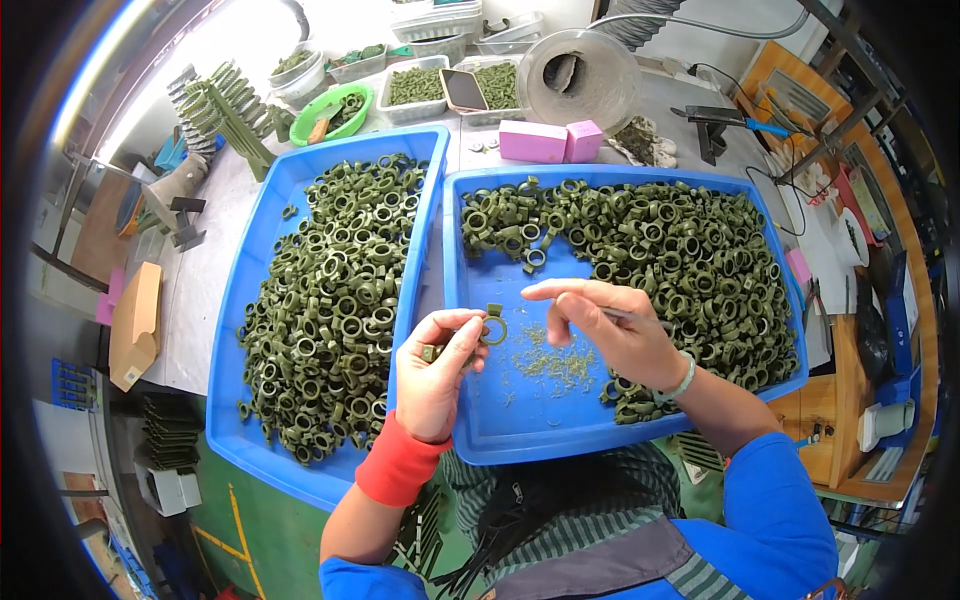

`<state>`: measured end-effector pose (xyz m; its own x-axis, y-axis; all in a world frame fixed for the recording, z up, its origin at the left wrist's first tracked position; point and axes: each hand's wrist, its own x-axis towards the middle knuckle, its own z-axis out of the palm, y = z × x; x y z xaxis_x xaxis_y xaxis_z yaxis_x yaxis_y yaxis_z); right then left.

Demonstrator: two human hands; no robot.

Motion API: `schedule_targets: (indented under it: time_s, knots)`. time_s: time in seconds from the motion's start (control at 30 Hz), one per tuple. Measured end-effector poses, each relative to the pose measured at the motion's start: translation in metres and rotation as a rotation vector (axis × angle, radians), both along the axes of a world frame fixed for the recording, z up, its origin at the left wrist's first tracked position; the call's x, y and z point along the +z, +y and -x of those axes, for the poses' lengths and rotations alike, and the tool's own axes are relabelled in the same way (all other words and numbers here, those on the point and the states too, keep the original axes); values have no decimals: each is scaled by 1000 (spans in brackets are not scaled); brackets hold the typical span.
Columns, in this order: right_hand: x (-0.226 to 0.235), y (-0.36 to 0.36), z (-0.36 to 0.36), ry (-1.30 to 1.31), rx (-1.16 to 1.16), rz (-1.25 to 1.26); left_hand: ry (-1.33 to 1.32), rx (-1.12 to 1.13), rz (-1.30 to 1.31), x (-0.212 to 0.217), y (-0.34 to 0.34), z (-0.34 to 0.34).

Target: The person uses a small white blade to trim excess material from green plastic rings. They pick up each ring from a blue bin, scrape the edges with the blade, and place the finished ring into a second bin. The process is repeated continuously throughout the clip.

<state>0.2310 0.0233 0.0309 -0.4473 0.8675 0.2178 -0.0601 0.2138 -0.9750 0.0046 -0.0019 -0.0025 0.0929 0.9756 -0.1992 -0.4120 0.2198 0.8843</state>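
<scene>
1. At far left, a blue tray (422, 215) on the grey worktop (195, 320) carries a heap of green rings (330, 290). The pile climbs close to the rim; a knock from my forearm could, I judge, send pieces over the edge.

2. Beside it, my left hand (440, 370), banded at the wrist in red (400, 460), has its grip pinched on one green ring (495, 330). The ring stands clear of my fingertips, over the left side of the second tray (510, 400). A second green bit shows by my fingers; whether it is a separate part, I cannot tell. Pinched so narrowly, the ring could twist or spring free under a push.

3. At centre, pale green shavings (552, 365) litter the second tray's floor. They could cling to parts dropped among them.

4. My right hand (625, 335) faces the ring but stands apart from it, its grip closed around a slim grey tool (640, 318). The tip is hard to make out; if sharp, a slip could gouge the ring or nick my left thumb.

5. At right, a second heap (700, 260) crowds that tray; a dropped ring could vanish among its lookalikes.
</scene>
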Motion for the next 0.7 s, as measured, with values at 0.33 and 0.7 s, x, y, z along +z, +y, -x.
schedule_targets:
  time_s: [0.33,0.7]
  knots:
    - [3,4,-6,-22,26,96,23,12,8,0,1,1]
    - [-7,5,-2,-173,-24,-243,94,-6,-8,4,-2,-1]
